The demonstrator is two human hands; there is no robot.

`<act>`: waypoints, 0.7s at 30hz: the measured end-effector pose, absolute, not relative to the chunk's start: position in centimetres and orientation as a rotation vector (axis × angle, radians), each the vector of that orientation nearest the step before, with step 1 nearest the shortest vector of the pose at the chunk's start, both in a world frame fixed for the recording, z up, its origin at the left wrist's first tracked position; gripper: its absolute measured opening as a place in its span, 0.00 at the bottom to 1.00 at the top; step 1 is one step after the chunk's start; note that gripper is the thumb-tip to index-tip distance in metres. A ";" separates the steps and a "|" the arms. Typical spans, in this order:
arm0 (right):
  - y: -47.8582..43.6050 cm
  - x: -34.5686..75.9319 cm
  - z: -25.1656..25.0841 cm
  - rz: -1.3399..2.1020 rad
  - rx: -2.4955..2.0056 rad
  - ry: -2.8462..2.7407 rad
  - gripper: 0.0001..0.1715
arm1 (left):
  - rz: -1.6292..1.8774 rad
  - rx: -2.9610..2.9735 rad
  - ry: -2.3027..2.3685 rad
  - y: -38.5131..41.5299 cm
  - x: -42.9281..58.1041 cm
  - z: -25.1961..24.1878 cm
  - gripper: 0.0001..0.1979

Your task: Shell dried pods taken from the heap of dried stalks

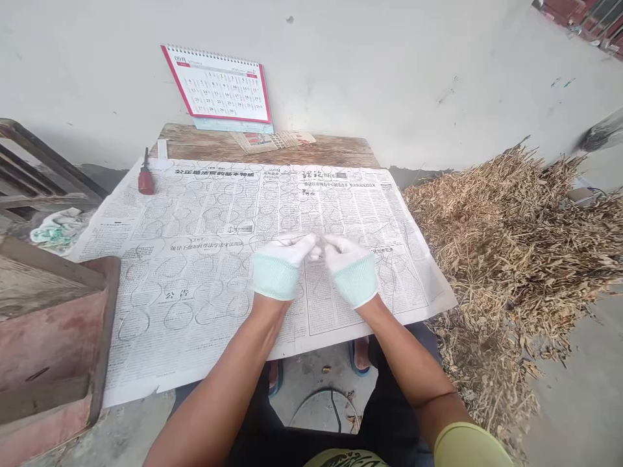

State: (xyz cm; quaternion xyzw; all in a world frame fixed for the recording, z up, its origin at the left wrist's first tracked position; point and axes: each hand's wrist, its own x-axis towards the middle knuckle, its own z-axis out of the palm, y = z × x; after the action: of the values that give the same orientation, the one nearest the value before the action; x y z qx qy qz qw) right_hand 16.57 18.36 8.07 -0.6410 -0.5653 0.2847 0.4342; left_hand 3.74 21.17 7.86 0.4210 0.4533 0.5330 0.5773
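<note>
Hands, left (282, 261) and right (349, 264), meet over newspaper (204, 350) bearing thin loops (131, 339).

From here I see the person's left forearm (243, 357) and right forearm (406, 360), both bare, reaching forward and slanting in towards each other. The left hand (292, 251) and right hand (344, 254), white-gloved, come close together, fingers bent inward. I can't tell whether the 2 hands' fingertips touch.
</note>
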 end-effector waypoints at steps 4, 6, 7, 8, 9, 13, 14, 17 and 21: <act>18.8 16.6 7.5 0.722 -1.626 -1.377 0.17 | 1.286 0.932 1.056 20.9 4.2 7.5 0.07; 19.0 16.6 7.4 0.739 -1.643 -1.363 0.16 | 1.291 0.913 1.052 20.7 4.5 7.4 0.08; 19.0 16.5 7.3 0.749 -1.642 -1.364 0.16 | 1.293 0.908 1.050 20.7 4.6 7.5 0.08; 19.0 16.5 7.3 0.759 -1.635 -1.371 0.16 | 1.294 0.908 1.048 20.6 4.6 7.5 0.08; 19.0 16.4 7.3 0.769 -1.627 -1.380 0.16 | 1.293 0.912 1.047 20.6 4.7 7.5 0.08; 18.9 16.4 7.7 0.830 -1.653 -1.424 0.17 | 1.288 0.935 1.062 20.9 4.4 7.5 0.09; 18.9 16.5 8.0 0.841 -1.670 -1.456 0.18 | 1.274 0.948 1.060 21.0 4.2 7.5 0.10; 18.8 17.6 8.7 0.775 -1.685 -1.589 0.16 | 1.151 1.033 1.029 21.7 3.4 7.4 0.14; 19.1 19.9 9.4 0.518 -1.559 -1.734 0.18 | 0.860 1.228 1.064 22.2 2.4 7.5 0.14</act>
State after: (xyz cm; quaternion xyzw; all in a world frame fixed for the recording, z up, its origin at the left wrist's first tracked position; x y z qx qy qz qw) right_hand 19.88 19.15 9.37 -0.6070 -0.6750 0.2016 0.3677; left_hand 2.36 22.20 7.46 0.5313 0.4601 0.3721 0.6063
